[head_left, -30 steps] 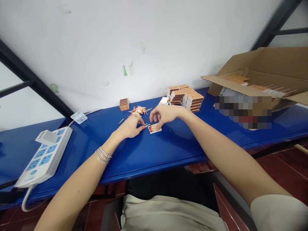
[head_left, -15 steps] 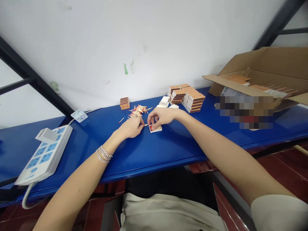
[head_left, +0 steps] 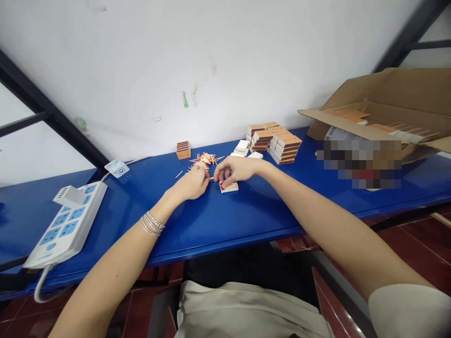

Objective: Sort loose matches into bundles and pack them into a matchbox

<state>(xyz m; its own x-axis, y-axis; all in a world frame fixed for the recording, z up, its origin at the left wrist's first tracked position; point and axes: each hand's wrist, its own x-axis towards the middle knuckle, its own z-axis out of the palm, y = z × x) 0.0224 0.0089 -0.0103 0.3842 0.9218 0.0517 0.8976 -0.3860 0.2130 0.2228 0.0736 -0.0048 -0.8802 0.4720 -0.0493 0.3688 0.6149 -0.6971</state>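
Since the earlier frame, the right hand [head_left: 237, 169] has shifted left, its fingers closer to the left hand [head_left: 193, 183] and its thumb now over the red-headed end of the matchbox tray [head_left: 230, 188]. We see the tray lying on the blue table [head_left: 246, 220] below that hand, partly filled, its far side covered by the fingers. The right hand is loosely curled, thumb apart from fingers; we cannot tell whether it grips anything. The left thumb and fingers are nearly closed on a pale matchstick [head_left: 212, 178]; we cannot make out whether there are more. That hand hides the near edge of the match heap [head_left: 207, 158]. Pixelation masks the front of the carton [head_left: 412, 89], which the right edge cuts off.
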